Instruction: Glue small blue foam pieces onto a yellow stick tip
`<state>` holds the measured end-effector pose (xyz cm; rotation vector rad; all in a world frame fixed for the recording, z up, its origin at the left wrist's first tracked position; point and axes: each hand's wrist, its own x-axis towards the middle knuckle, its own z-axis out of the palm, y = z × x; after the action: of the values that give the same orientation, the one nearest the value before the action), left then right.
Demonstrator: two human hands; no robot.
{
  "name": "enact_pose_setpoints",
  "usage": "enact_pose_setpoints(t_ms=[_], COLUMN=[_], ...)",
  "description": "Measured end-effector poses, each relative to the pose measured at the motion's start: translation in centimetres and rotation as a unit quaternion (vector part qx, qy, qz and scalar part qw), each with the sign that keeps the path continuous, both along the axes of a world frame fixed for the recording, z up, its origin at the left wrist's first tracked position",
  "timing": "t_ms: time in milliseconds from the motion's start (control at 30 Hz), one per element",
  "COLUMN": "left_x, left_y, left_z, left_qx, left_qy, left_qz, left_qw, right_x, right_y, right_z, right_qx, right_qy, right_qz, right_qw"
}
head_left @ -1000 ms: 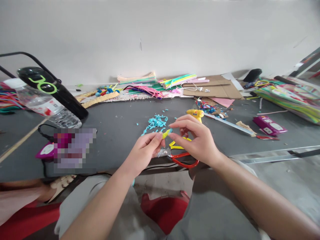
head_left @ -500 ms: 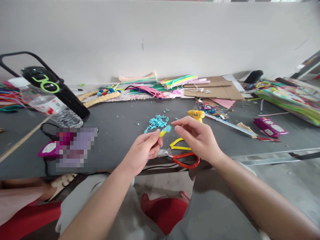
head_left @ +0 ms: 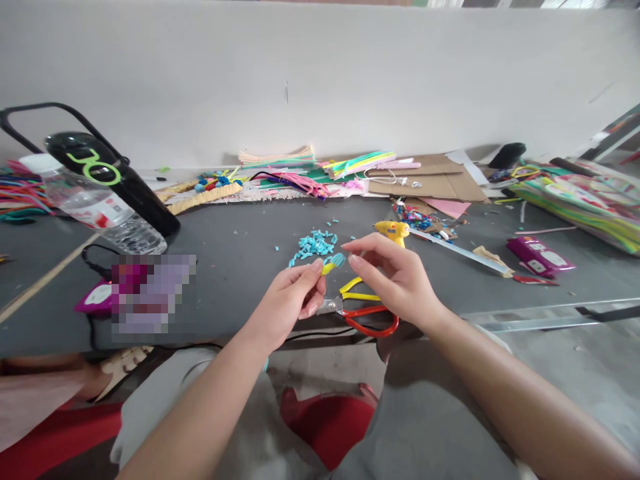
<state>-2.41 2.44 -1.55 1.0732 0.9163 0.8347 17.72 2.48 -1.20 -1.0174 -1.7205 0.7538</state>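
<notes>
My left hand (head_left: pixel 295 297) pinches a small yellow and light-blue craft piece (head_left: pixel 334 264) between thumb and fingers; the blue end points right. Just right of its tip is my right hand (head_left: pixel 393 270), fingers bent and apart, with nothing visible in them. Small blue pieces (head_left: pixel 315 244) lie heaped on the grey table beyond my left hand. Below my hands, scissors (head_left: pixel 365 313) with red and yellow handles rest near the table's front edge, their blades partly hidden by my left hand. A yellow glue gun (head_left: pixel 393 231) lies behind my right hand.
At left lean a black flask (head_left: pixel 135 193) and a clear water bottle (head_left: pixel 113 217). Bundles of coloured pipe cleaners (head_left: pixel 360 163) and cardboard (head_left: pixel 430 179) line the wall. A purple power strip (head_left: pixel 540 255) sits at right. Another person's foot (head_left: pixel 123 370) shows lower left.
Both hands stay in nearly the same place. The craft piece in my left hand has turned slightly, showing its blue end more clearly.
</notes>
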Motion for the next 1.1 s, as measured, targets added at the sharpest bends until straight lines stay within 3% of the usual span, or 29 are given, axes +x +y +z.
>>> enact_pose_setpoints(t_ms=[367,600,833,967,1100], left_x=[0.4,0.3,-0.1,-0.4,-0.4], left_y=[-0.2,-0.3,0.1,0.3,0.5], left_z=[0.2,-0.3,-0.4,-0.4,-0.3], left_qx=[0.052,0.107,0.108,0.086,0.065], left_qy=[0.073,0.116,0.113,0.084,0.068], left_qz=[-0.01,0.008,0.028,0.024,0.026], left_qw=[0.996,0.987,0.987,0.992,0.995], right_x=[-1.3,-1.0,0.0,1.8,4.8], right_y=[-0.3,-0.1,0.5,1.6,2.3], right_z=[-0.2,-0.3,-0.5,-0.8,-1.6], right_qx=[0.001,-0.028,-0.053,-0.121,-0.183], right_qy=[-0.005,0.018,-0.004,-0.142,-0.319], right_qz=[-0.071,-0.063,-0.031,0.004,0.009], right_qw=[0.997,0.997,0.998,0.982,0.93])
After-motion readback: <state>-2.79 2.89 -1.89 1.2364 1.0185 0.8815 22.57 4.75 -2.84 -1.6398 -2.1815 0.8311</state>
